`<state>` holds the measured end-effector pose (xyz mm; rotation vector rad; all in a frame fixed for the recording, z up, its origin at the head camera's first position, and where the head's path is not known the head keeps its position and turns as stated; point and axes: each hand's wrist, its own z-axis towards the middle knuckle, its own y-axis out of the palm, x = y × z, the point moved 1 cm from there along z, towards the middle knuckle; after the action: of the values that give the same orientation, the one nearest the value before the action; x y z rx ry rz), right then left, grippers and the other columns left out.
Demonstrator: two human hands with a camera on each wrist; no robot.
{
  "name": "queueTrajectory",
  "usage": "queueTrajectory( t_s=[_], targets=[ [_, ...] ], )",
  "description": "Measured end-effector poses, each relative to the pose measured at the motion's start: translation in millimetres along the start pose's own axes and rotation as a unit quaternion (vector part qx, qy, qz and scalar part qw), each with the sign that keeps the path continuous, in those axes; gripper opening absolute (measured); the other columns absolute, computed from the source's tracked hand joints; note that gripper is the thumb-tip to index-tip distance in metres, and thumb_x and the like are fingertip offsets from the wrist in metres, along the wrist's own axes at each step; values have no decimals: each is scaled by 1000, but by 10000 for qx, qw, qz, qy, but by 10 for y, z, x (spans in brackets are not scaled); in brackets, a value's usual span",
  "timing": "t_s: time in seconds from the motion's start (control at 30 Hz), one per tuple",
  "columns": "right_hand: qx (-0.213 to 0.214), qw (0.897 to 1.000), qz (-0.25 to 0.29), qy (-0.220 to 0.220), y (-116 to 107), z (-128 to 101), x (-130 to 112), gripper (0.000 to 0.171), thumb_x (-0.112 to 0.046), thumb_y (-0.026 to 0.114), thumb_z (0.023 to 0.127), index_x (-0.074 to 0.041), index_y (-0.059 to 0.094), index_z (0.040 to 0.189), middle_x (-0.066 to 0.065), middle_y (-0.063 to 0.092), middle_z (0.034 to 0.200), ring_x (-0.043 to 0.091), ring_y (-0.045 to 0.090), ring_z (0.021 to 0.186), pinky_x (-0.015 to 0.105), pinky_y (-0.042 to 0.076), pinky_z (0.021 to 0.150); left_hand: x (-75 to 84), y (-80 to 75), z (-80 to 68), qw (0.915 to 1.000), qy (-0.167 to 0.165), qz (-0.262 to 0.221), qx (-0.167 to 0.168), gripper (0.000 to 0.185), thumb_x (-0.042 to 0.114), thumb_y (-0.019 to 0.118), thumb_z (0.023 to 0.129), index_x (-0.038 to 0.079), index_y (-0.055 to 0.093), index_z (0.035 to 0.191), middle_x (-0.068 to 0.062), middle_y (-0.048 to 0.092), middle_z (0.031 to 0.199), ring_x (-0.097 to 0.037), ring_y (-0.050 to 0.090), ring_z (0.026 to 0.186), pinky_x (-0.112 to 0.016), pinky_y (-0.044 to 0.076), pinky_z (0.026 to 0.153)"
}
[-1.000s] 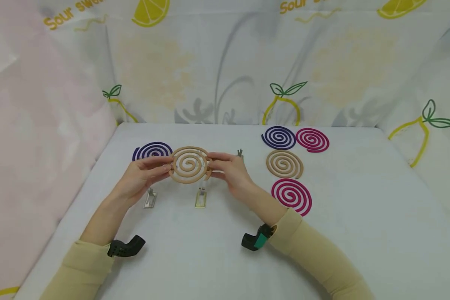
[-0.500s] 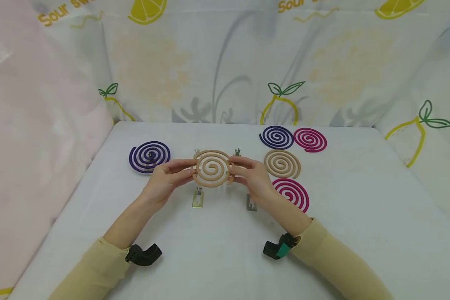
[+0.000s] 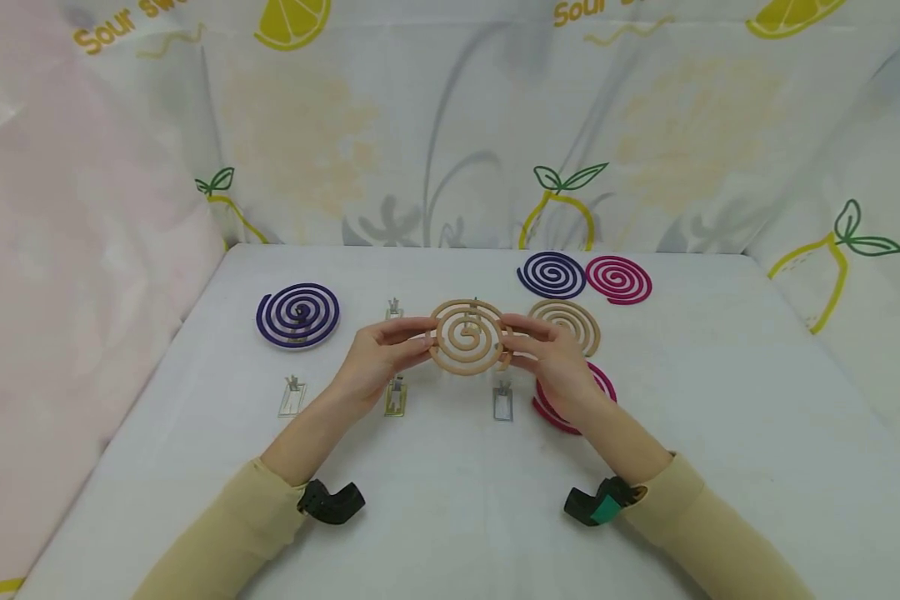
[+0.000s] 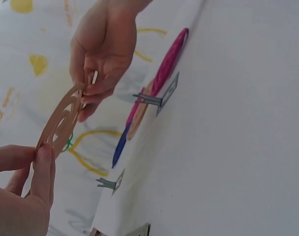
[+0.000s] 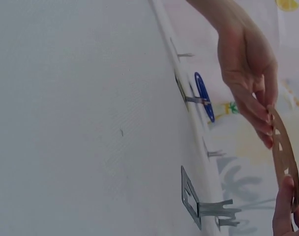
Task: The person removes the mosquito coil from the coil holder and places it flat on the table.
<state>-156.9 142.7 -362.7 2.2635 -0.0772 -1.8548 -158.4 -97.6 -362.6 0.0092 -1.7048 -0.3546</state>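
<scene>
Both hands hold one tan spiral coil (image 3: 468, 336) upright above the white table (image 3: 435, 500), by its opposite edges. My left hand (image 3: 418, 338) pinches its left rim, my right hand (image 3: 514, 342) its right rim. The coil hangs over a small metal stand (image 3: 502, 402), and another stand's prongs (image 3: 475, 304) show just behind it. In the left wrist view the coil (image 4: 61, 120) appears edge-on between thumb and fingers. The right wrist view has the coil (image 5: 284, 152) above a stand (image 5: 198, 204).
A purple coil (image 3: 297, 314) sits at the left. Further stands (image 3: 292, 396) (image 3: 395, 396) (image 3: 393, 308) dot the middle. At the right lie a purple coil (image 3: 551, 274), a pink one (image 3: 618, 279), a tan one (image 3: 573, 321) and a pink one (image 3: 562, 412) partly under my right wrist. Printed cloth walls enclose the table.
Both hands have carried the tan coil to the right, from beside the left purple coil to above the right-hand stand. The grip is the same.
</scene>
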Motion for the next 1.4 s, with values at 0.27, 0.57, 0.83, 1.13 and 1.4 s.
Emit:
queueTrajectory(
  t_s=[0.27, 0.57, 0.83, 1.13, 1.4],
  targets=[
    [63, 9998, -141, -160, -249, -51, -98, 41, -6, 61, 98, 7, 54, 137, -6, 68, 106, 8, 68, 87, 23, 59, 81, -41, 247, 113, 9997, -24, -262, -17, 37, -9, 60, 93, -13, 57, 130, -4, 72, 106, -10, 70, 91, -29, 58, 91],
    [13, 9996, 210, -192, -445, -54, -196, 25, -7, 63, 97, -4, 68, 121, -2, 68, 107, 10, 68, 82, 22, 59, 76, -50, 444, 233, 9996, 54, -270, -107, 34, -6, 63, 93, -8, 61, 127, -11, 70, 117, -10, 70, 94, -30, 58, 93],
    [-33, 9994, -151, -307, -661, -101, -334, 21, -17, 59, 101, -11, 71, 117, -4, 72, 104, 10, 68, 88, 22, 59, 80, -81, 644, 361, 9993, 172, -298, -166, 32, -7, 63, 93, -10, 62, 125, -14, 70, 116, -9, 70, 90, -31, 58, 93],
    [106, 9996, 86, -264, -911, -76, -421, 20, -19, 57, 102, -17, 76, 108, -7, 72, 106, 10, 67, 93, 22, 59, 81, -94, 894, 476, 9992, 198, -270, -200, 30, -4, 64, 93, -7, 64, 123, -20, 66, 125, -9, 70, 90, -31, 58, 93],
    [195, 9989, 114, -412, -1064, -49, -462, 17, -17, 61, 100, -16, 77, 105, -6, 73, 104, 10, 68, 90, 23, 60, 79, -111, 1081, 563, 9990, 139, -372, -188, 29, -3, 64, 94, -5, 64, 123, -18, 67, 125, -10, 69, 92, -31, 58, 93]
  ],
)
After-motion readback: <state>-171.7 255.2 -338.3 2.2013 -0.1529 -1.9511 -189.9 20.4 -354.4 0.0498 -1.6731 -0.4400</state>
